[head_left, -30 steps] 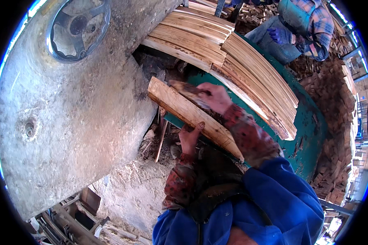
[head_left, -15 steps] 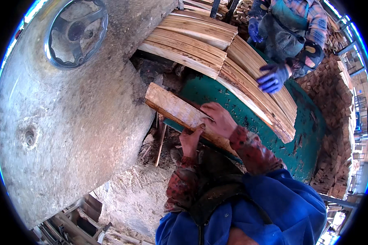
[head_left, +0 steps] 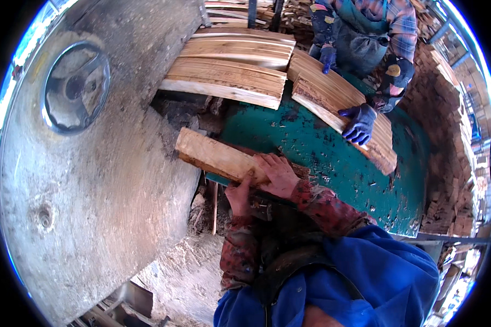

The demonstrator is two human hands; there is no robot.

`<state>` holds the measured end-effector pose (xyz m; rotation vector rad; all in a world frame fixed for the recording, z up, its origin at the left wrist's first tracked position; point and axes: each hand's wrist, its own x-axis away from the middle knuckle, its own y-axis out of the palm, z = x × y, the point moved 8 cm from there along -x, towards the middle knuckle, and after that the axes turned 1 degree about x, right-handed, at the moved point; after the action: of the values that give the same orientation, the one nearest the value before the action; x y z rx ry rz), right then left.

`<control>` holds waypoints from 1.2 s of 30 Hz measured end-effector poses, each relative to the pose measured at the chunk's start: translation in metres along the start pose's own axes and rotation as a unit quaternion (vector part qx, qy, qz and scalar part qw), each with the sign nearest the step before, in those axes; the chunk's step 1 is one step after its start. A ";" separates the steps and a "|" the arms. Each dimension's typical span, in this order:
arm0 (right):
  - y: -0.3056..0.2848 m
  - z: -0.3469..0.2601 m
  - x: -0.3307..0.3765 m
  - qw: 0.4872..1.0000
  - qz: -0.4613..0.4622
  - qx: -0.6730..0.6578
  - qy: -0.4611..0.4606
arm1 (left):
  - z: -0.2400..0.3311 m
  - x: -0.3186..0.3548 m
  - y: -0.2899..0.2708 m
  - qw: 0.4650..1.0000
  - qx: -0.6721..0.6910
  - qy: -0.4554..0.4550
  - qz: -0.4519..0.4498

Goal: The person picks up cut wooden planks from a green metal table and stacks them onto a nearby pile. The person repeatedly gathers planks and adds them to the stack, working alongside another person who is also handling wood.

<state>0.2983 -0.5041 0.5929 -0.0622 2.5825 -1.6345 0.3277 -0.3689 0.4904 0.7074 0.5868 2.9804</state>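
Observation:
A thick pale wooden block (head_left: 215, 156) lies at the near edge of a green machine table (head_left: 333, 158), pointing left toward a big grey metal housing (head_left: 109, 180). My right hand (head_left: 278, 173) rests on top of the block's near end, fingers curled over it. From below, my left hand (head_left: 239, 197) grips the same end. Both forearms wear reddish patterned sleeves.
Stacks of thin cut wooden slats (head_left: 229, 76) lie across the far side of the table. Another person in blue gloves (head_left: 359, 123) handles a slat stack (head_left: 338, 103) at the right. A spoked wheel (head_left: 75, 87) sits on the housing. Sawdust and scraps cover the floor (head_left: 196, 261).
My hands have slid the block left and down toward the table's near edge. The other person's gloved hand has come down onto the right slat stack, and the stacks appear farther away.

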 end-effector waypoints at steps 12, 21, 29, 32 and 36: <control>-0.005 -0.001 0.012 0.999 0.041 0.014 -0.031 | 0.002 0.009 0.002 1.000 -0.015 -0.002 0.010; -0.003 0.010 0.016 0.998 0.064 0.013 -0.012 | 0.005 0.021 0.015 0.999 -0.030 -0.044 0.013; -0.004 0.010 0.015 0.998 0.059 -0.005 -0.011 | -0.005 0.009 0.002 0.999 -0.040 -0.021 0.011; -0.003 0.012 0.013 0.999 0.027 -0.019 0.000 | -0.003 0.009 0.001 0.998 -0.054 -0.022 0.030; -0.004 0.008 0.014 0.999 0.036 -0.009 -0.014 | 0.002 0.014 0.003 0.998 -0.041 -0.018 0.036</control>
<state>0.2855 -0.5141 0.5923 0.0059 2.5476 -1.5748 0.3165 -0.3696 0.4987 0.7908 0.4427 3.0302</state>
